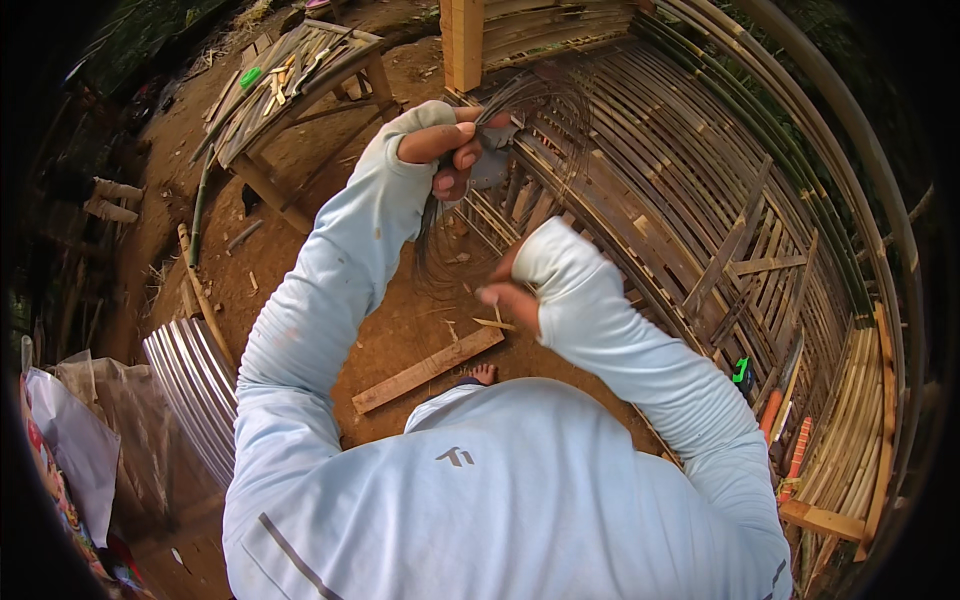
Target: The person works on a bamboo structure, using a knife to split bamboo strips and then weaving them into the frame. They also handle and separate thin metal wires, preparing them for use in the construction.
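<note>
A loose bundle of thin dark wire-like strands [545, 88] is pinched in my left hand [447, 155], raised ahead of me. Its strands fan out to the right above the bamboo slats and also hang below the hand. My right hand [512, 288] is lower and to the right, close to the hanging ends, thumb and fingers drawn together. Slight blur hides whether a strand is between them. Both hands have pale sleeve cuffs over the palms. Behind the left fingers, a grey flat object [490, 170] is partly hidden.
A bamboo-slat platform [640, 130] fills the right, with a green-and-black object [741, 371] and orange-handled tools [771, 412] on it. A slatted table [250, 125] stands far left. A plank [430, 370] lies on the dirt near my foot; corrugated sheeting [190, 390] is at left.
</note>
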Motion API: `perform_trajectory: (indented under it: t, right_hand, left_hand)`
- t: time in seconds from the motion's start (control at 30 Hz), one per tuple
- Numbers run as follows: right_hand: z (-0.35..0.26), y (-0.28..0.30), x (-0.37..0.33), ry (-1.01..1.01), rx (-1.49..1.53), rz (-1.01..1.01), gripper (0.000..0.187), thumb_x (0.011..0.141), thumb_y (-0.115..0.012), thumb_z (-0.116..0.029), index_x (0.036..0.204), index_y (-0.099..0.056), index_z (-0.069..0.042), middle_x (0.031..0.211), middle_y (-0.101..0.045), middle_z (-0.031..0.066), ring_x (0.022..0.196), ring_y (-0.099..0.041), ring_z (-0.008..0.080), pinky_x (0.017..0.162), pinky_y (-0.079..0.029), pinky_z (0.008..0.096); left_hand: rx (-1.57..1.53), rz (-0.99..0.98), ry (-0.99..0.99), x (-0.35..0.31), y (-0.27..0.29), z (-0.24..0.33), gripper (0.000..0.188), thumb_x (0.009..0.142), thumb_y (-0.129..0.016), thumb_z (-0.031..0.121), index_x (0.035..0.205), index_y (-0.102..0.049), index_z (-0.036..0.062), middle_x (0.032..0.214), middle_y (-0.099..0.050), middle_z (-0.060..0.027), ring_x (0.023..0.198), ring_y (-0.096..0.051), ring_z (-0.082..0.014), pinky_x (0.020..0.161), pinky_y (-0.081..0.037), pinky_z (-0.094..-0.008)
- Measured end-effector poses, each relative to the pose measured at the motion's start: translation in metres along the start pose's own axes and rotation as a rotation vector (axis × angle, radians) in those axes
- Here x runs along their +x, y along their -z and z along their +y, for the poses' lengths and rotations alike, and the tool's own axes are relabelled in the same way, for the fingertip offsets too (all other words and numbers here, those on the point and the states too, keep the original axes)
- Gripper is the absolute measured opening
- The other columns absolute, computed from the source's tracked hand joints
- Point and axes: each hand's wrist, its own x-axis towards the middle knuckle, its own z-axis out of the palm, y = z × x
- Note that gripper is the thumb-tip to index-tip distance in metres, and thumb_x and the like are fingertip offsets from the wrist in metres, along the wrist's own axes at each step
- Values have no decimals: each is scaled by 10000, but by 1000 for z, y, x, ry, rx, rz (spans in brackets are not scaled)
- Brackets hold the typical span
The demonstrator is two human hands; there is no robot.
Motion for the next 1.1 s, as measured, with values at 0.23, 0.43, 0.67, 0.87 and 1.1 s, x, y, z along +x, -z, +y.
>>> perform_trajectory:
  t: [0.23, 0.43, 0.67, 0.87, 1.1]
  right_hand:
    - [-14, -77, -9, -47, 741, -201, 478, 945, -548, -232, 1340, -408, 0, 959, -621, 75, 857, -585, 161, 809, -472, 294]
    - [-13, -43, -2, -712, 1194, -262, 389, 949, -507, -229, 1278, -493, -22, 807, -543, 7, 750, -531, 86, 718, -486, 305]
    - [46, -55, -38, -581, 1078, -407, 450, 907, -548, -207, 1313, -471, -27, 930, -565, 53, 888, -550, 152, 838, -463, 337]
    - [131, -51, -96, -235, 216, -417, 493, 881, -577, -189, 1331, -455, -26, 1026, -563, 94, 976, -544, 190, 904, -433, 342]
    - [156, -64, -74, -66, 116, -424, 549, 851, -611, -168, 1352, -437, -26, 1138, -561, 140, 1078, -536, 234, 981, -397, 349]
  left_hand:
    - [-100, 133, -250, 5, 2, 21, 437, 949, -469, 182, 1330, -431, -29, 689, -465, 30, 468, -395, -60, 447, -335, -231]
    - [-250, 302, -354, 3, 46, 29, 390, 984, -452, 230, 1299, -468, -2, 686, -483, 31, 465, -395, -67, 434, -334, -244]
    - [-591, 413, -365, 3, 139, 55, 238, 1012, -408, 196, 1103, -521, 7, 649, -476, 16, 474, -422, -109, 458, -350, -282]
    - [-458, 445, -432, -13, 202, 60, 245, 1004, -432, 233, 1117, -537, 42, 664, -488, 9, 483, -433, -122, 457, -364, -287]
    - [-516, 469, -520, 1, 86, 14, 270, 1005, -409, 205, 1168, -539, 33, 664, -493, 14, 469, -426, -109, 441, -345, -268]
